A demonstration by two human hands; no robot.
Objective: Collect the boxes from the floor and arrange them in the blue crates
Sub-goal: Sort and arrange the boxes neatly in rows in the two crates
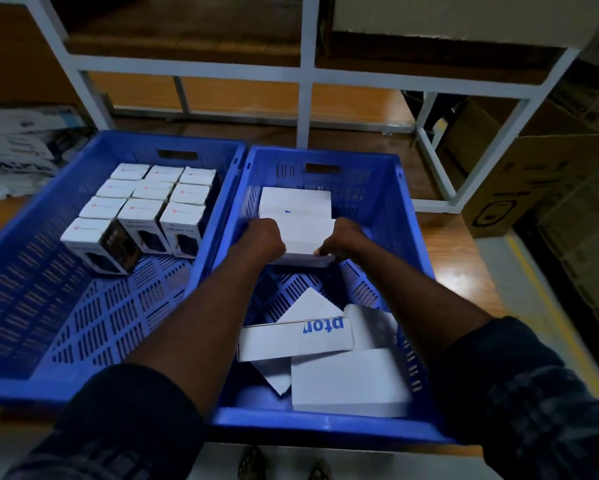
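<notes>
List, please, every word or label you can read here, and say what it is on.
"HALLEY", then blurred characters: small white-and-black carton in the left blue plastic crate.
"pton", blue, upside down: long white cardboard box in the right blue crate.
Red logos on carton tops: too small to read.
Flat white box in the left hand and right hand: no text visible.

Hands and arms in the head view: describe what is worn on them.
The left hand and right hand are bare: no gloves, rings or watch show. The left sleeve and right sleeve are dark, with a faint checked pattern, and end near the elbows.
</notes>
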